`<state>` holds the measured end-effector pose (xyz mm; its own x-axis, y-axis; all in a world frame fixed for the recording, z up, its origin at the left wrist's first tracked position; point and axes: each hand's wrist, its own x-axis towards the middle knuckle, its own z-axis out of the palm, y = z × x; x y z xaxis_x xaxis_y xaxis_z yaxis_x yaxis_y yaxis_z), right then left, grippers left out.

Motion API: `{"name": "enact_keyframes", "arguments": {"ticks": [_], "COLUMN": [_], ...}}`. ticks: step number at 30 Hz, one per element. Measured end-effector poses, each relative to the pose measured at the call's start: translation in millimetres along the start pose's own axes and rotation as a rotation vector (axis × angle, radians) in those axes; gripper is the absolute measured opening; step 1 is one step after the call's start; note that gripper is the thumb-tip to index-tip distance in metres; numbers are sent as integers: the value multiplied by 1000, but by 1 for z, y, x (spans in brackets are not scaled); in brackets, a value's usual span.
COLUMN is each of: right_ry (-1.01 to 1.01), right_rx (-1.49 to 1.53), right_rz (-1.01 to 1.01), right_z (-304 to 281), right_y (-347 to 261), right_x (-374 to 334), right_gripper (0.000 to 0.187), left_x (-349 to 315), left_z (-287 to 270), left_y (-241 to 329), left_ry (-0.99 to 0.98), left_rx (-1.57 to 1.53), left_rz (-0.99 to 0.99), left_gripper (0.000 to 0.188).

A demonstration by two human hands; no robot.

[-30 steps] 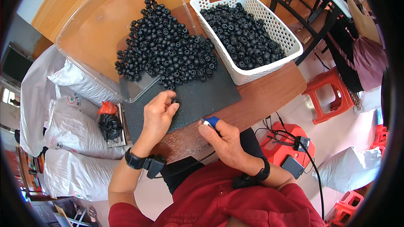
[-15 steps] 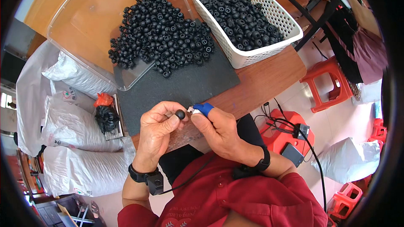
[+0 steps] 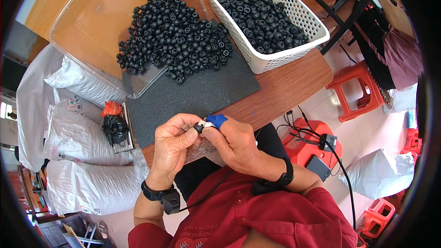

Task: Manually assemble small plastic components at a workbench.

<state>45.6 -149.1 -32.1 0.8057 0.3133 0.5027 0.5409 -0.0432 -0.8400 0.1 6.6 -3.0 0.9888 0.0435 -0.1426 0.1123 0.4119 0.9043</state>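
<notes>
My left hand pinches a small round black piece between thumb and fingertips, above the table's near edge. Meeting it from the right is my right hand, closed on a small white tool whose tip touches or nearly touches the piece; its exact kind is hidden by my fingers. A blue wrap covers my right index finger. Beyond the hands lies a dark mat. Many similar black pieces with holes are heaped there, partly inside a tipped clear plastic bin.
A white perforated basket full of black pieces stands on the wooden table. White sacks are stacked at left. At right are red stools, cables over a red stool, and another person.
My right hand has moved slightly left, bringing the white tool up against the black piece. The piece has turned in my left fingers and is more covered now.
</notes>
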Motion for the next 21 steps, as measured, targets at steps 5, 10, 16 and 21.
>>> {"name": "enact_keyframes", "arguments": {"ticks": [5,10,16,21], "right_ry": [-12,-17,-28,1], "right_rx": [-2,-35,-73,-164], "right_rz": [4,-30,-87,-166], "right_z": [0,1,2,1], "right_y": [0,-1,0,0], "right_x": [1,0,1,2], "right_gripper": [24,24,24,24], "left_x": [0,0,-1,-4], "left_z": [-1,-2,-3,0], "left_y": [0,-1,-4,-5], "left_ry": [-2,9,10,31], "left_rx": [6,-2,-53,-94], "left_rz": [10,8,-1,-7], "left_gripper": [30,29,29,28]}}
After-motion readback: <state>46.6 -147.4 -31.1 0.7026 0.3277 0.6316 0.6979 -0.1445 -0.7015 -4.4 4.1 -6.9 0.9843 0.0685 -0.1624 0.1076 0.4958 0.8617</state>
